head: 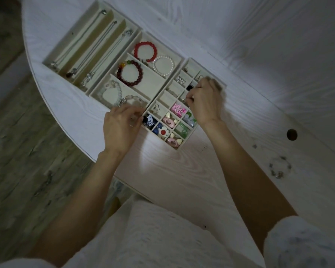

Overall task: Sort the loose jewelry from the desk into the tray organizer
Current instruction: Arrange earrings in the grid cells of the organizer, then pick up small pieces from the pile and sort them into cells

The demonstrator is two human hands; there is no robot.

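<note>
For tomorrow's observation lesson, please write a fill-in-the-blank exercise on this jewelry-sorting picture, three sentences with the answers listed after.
1. The bright red bracelet shares its compartment with a bracelet of ____ beads.
2. Both hands, left hand and right hand, work at the tray with the ____ compartments, the grid tray.
3. A loose bracelet not yet sorted lies on the desk to the person's ____.

Answers: white; smallest; right

Desk (182, 171): white, wood-grain pattern. Tray (97, 60): cream. Bracelets: one bright red (144, 52), one dark red (132, 73) with orange and green beads, one white pearl (163, 65). Flower charm (177, 109): pink. Floor (17, 151): grey-brown wood grain.
</note>
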